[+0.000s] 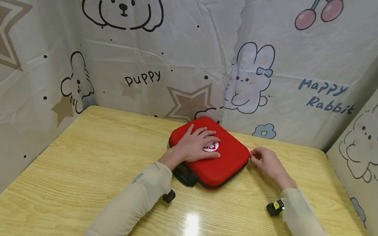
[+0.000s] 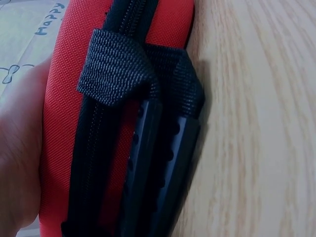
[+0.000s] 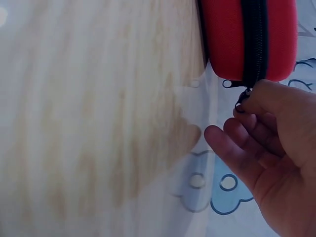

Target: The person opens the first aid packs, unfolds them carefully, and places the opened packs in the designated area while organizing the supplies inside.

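Note:
A red zippered case (image 1: 223, 164) with a round white emblem lies flat on the wooden table. My left hand (image 1: 194, 145) rests on its top with the fingers spread straight, partly covering the emblem. Below that wrist, the case's black carry handle (image 1: 185, 174) sticks out; the left wrist view shows its webbing loops beside the zipper (image 2: 94, 143). At the case's right corner, my right hand (image 1: 268, 163) pinches a black zipper pull (image 3: 241, 102) between thumb and forefinger. A second zipper pull (image 3: 233, 84) hangs free beside it. Along the side, the zipper looks closed where it shows.
The wooden table (image 1: 102, 155) reaches back to a printed cloth backdrop (image 1: 181, 55) with puppy and rabbit drawings, which also hangs at both sides. Small black wrist cameras sit by the left sleeve (image 1: 138, 201) and the right sleeve (image 1: 309, 226).

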`<state>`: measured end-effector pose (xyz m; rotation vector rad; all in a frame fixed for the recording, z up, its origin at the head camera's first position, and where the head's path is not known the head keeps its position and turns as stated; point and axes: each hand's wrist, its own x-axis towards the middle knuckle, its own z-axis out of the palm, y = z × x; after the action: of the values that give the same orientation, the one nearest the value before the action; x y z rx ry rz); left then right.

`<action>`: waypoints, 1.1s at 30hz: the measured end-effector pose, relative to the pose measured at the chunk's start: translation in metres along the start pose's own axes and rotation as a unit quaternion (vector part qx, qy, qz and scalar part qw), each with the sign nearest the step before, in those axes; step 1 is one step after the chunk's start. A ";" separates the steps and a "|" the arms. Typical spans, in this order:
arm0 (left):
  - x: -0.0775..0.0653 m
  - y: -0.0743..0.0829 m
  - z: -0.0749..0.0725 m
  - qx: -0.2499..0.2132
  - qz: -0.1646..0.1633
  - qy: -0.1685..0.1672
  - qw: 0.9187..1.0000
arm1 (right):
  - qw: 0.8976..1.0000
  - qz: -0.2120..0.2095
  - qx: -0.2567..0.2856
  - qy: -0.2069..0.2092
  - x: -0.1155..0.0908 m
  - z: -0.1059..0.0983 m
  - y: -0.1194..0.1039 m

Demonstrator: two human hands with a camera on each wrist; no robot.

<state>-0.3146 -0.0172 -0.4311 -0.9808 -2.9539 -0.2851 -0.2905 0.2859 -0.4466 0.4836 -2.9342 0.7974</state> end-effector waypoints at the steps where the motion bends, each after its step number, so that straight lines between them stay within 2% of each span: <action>1: 0.000 0.000 0.000 0.001 -0.001 -0.001 1.000 | 1.000 -0.003 -0.003 0.000 -0.002 0.000 -0.001; 7: -0.001 0.000 0.001 0.005 -0.005 -0.002 1.000 | 1.000 -0.022 -0.003 0.000 -0.014 0.000 -0.004; 14: 0.000 0.003 0.003 -0.004 -0.008 0.000 1.000 | 0.999 -0.022 -0.026 -0.018 -0.023 -0.005 -0.009; 22: 0.001 0.003 0.001 0.000 -0.015 0.002 1.000 | 0.998 -0.049 -0.016 -0.019 -0.030 -0.007 -0.017; 33: 0.001 0.006 0.000 0.008 -0.026 0.005 1.000 | 0.998 -0.059 0.015 -0.033 -0.038 0.000 -0.023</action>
<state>-0.3115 -0.0121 -0.4296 -0.9005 -2.9718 -0.2670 -0.2472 0.2784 -0.4407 0.6904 -2.9251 0.8265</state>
